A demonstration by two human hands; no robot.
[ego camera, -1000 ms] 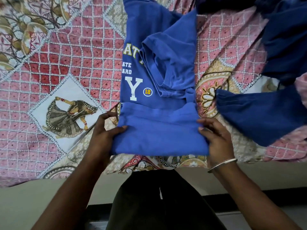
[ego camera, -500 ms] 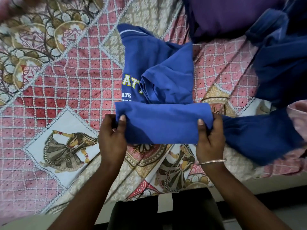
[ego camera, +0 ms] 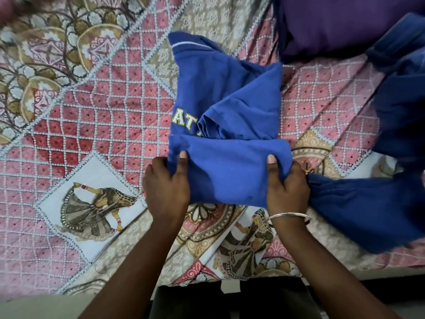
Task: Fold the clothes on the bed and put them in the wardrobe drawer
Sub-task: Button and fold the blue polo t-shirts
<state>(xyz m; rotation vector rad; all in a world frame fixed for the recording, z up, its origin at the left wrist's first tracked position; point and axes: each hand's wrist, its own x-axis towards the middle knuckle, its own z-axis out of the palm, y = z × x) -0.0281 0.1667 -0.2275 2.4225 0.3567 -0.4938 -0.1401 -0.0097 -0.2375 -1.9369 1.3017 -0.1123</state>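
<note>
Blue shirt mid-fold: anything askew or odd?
Slightly. On the blue T-shirt the folded-in sleeve lies bunched and wrinkled, not flat, covering part of the yellow lettering. Both hands, left and right, grip the bottom fold evenly. No damage is visible.

1. The T-shirt (ego camera: 220, 88) was royal blue, with yellow-edged white letters on its chest and a thin white stripe at its collar.
2. The bedspread (ego camera: 92, 116) showed a pink and red lattice of small squares outlined in white dots, beige floral borders, and pale panels with dancer figures in grey, brown and gold.
3. The garment (ego camera: 368, 208) at the right was darker navy blue.
4. The cloth (ego camera: 345, 21) at the top was plain purple.
5. The bangle (ego camera: 287, 215) was silver.
</note>
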